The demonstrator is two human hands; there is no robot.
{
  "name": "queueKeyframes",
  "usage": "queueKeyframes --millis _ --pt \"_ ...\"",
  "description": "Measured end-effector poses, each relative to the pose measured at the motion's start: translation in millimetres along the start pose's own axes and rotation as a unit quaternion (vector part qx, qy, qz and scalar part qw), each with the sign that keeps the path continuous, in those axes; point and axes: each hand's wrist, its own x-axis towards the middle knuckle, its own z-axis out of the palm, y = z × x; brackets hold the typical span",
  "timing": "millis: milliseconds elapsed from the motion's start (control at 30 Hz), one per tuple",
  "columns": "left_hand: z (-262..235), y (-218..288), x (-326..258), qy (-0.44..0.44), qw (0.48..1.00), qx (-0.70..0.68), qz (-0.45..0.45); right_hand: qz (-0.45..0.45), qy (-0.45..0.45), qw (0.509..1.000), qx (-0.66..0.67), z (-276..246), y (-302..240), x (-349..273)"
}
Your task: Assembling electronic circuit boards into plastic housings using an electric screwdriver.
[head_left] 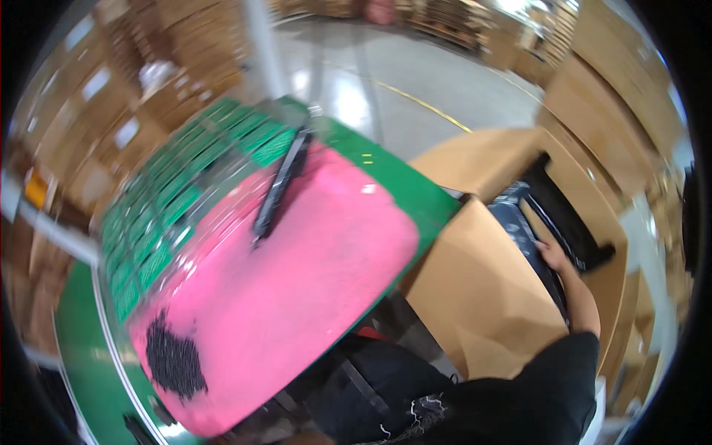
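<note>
My right hand (550, 254) reaches into an open cardboard box (489, 289) on the right. Its fingers are bent at the edge of a long black plastic part (519, 230), which has a glossy, bluish sheen. Beside that hand, deeper in the box, another long black part (567, 215) with projecting ends stands against the far wall. My left hand is out of view. On the pink mat (326, 237) lies a slim, long black part (283, 182), slanting toward the far edge. A pile of small black pieces (175, 360) sits at the mat's near left corner.
Clear plastic trays with green compartments (193, 170) line the far left of the green table (386, 159). Stacked cartons (74, 111) rise at the left, with more cartons (615, 96) behind the open box. A pale post (261, 52) stands beyond the table, before a grey floor (415, 74).
</note>
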Motion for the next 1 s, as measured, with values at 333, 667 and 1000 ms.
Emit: queueKeyframes --millis 333,667,1000 --pt "91 119 -55 -0.220 0.963 -0.150 -0.039 -0.098 -0.034 0.865 0.491 -249 -98 62" --pt "163 177 -59 -0.616 0.780 -0.094 0.053 -0.065 -0.214 0.894 0.388 -8 -375 -123" --pt "195 172 -49 -0.647 0.754 0.096 0.069 -0.359 -0.441 0.811 0.137 57 -455 -167"
